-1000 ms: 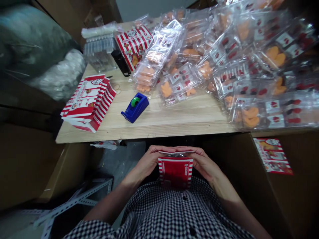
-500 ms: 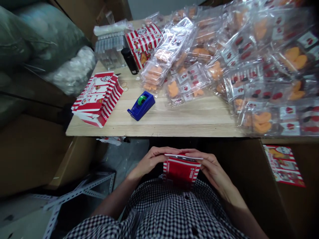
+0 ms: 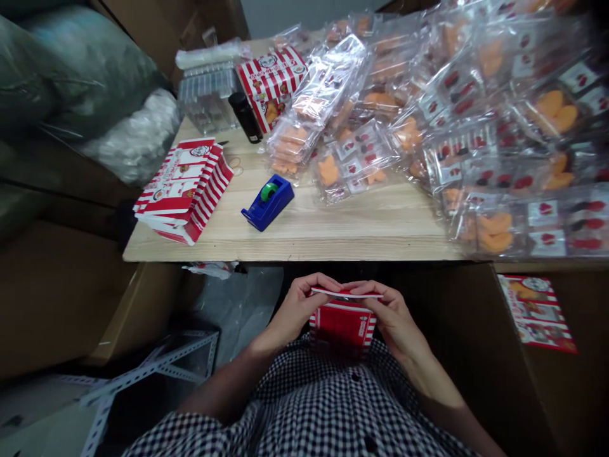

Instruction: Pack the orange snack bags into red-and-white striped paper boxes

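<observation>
A red cardboard box with striped edges is held upright against my checked shirt, below the table's front edge. Its top flap shows as a thin white-edged strip between my hands. My left hand grips the flap's left end, thumb at the near side and fingers along the far side. At the right end my right hand pinches it the same way, thumb toward the opening. The fingertips of both hands nearly meet at the middle of the flap. What lies inside the box is hidden.
On the wooden table stand a blue tape dispenser, a stack of flat striped boxes, a black bottle and an upright striped box. Clear packs with orange pieces heap the right side. A printed card is at lower right.
Both thumbs have moved inward over the box's near side, and the fingers have bent more along the flap. The flap has shifted slightly up the picture. The table things have not moved.
</observation>
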A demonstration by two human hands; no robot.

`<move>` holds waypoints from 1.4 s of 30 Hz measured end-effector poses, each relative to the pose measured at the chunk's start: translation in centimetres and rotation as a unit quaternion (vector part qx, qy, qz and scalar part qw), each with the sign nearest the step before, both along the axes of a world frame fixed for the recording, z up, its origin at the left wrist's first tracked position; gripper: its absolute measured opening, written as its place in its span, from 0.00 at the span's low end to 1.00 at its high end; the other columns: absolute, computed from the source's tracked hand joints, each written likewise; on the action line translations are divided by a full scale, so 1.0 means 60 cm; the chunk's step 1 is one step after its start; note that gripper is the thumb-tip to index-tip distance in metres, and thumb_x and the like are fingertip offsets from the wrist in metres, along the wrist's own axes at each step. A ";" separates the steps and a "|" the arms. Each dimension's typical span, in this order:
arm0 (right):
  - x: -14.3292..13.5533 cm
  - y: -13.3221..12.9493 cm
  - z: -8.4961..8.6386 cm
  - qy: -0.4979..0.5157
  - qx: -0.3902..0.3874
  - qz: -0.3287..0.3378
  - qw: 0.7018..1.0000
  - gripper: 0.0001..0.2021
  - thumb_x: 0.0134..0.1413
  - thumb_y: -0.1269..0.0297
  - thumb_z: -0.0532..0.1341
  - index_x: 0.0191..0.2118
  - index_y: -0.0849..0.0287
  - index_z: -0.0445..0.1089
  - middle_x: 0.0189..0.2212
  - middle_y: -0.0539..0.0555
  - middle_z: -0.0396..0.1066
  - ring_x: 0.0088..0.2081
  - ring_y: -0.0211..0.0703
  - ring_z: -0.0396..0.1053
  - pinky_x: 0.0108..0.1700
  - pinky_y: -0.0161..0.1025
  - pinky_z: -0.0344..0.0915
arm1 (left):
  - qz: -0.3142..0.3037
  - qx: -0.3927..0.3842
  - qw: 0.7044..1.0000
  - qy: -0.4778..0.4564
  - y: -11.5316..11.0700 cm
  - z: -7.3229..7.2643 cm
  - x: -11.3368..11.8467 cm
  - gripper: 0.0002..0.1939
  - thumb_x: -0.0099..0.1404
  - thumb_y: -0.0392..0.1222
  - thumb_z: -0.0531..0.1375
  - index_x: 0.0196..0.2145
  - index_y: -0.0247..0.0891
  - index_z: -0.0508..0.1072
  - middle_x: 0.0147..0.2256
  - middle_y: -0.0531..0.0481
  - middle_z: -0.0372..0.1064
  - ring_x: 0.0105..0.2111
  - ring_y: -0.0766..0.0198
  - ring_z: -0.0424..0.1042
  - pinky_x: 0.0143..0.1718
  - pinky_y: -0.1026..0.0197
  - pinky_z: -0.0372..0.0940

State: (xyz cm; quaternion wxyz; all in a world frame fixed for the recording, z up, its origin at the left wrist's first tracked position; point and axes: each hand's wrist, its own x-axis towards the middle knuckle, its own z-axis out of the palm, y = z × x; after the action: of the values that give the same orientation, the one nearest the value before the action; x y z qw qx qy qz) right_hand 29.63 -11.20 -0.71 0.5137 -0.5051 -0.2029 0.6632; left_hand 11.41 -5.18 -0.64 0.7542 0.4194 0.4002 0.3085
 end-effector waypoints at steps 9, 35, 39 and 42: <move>-0.009 -0.003 -0.006 -0.018 -0.010 -0.021 1.000 0.05 0.44 0.71 0.66 0.27 0.56 0.80 0.39 0.55 0.79 0.43 0.48 0.74 0.46 0.40 0.67 | 0.005 -0.148 0.988 -0.045 0.002 0.003 0.009 0.08 0.53 0.25 0.62 0.30 0.35 0.75 0.34 0.49 0.77 0.31 0.66 0.74 0.35 0.65 0.64; 0.037 -0.007 -0.029 -0.042 0.074 0.118 0.989 0.11 0.62 0.62 0.63 0.48 0.50 0.79 0.56 0.55 0.73 0.59 0.53 0.68 0.62 0.49 0.61 | -0.074 -0.051 0.995 -0.047 0.024 -0.025 -0.049 0.16 0.62 0.32 0.59 0.45 0.37 0.82 0.50 0.42 0.77 0.55 0.53 0.73 0.58 0.55 0.62; 0.050 -0.010 -0.029 -0.021 0.069 0.145 0.987 0.14 0.63 0.59 0.63 0.53 0.47 0.76 0.59 0.54 0.71 0.61 0.53 0.66 0.64 0.50 0.60 | -0.117 -0.002 0.992 -0.056 0.033 -0.030 -0.063 0.17 0.66 0.35 0.58 0.51 0.39 0.80 0.54 0.42 0.75 0.57 0.51 0.71 0.61 0.52 0.60; 0.049 -0.011 -0.031 -0.005 0.069 0.129 0.989 0.13 0.62 0.60 0.64 0.51 0.47 0.78 0.58 0.53 0.72 0.60 0.53 0.68 0.62 0.51 0.63 | -0.180 0.100 0.978 -0.030 0.038 -0.024 -0.070 0.19 0.68 0.37 0.58 0.55 0.41 0.76 0.58 0.41 0.71 0.61 0.51 0.67 0.63 0.50 0.57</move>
State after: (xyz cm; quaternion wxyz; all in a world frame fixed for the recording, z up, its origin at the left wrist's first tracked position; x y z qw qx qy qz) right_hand 32.59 -11.88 -2.56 0.4568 -0.4412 -0.3138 0.7058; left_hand 7.24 -2.87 -2.08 0.7635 0.5480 0.2626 0.2186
